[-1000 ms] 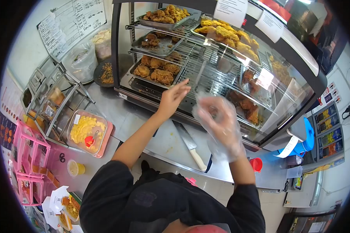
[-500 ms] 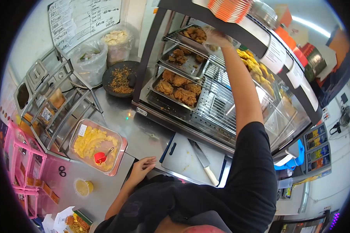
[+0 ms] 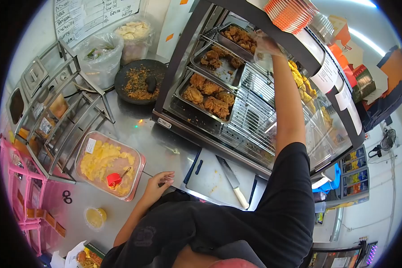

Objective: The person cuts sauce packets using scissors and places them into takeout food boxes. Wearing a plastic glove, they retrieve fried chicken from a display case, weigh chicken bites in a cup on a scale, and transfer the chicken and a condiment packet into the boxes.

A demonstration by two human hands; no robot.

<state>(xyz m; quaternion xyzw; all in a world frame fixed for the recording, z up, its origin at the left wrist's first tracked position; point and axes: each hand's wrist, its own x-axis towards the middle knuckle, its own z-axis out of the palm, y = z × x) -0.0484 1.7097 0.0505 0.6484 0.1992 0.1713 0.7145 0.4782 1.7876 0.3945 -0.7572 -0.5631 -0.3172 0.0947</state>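
Clear plastic (image 3: 259, 56) covers the right grip (image 3: 268, 44) (blurred; closure I cannot tell), fried chicken (image 3: 237, 36) beside it. Left grip (image 3: 158, 185): loosely curled, unclenched.

My monitor: metal table (image 3: 160, 151) | standing on it: glass-fronted cabinet (image 3: 254, 118), metal rack (image 3: 103, 94), round yellow cup (image 3: 95, 218) | lying flat: white cutting board (image 3: 208, 179)

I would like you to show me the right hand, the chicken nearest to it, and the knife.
Right hand (image 3: 266, 44): head view, blurred middle of the hand.
Chicken (image 3: 238, 37): head view, middle of the pile nearest that hand.
Knife (image 3: 232, 179): head view, blade near the handle.
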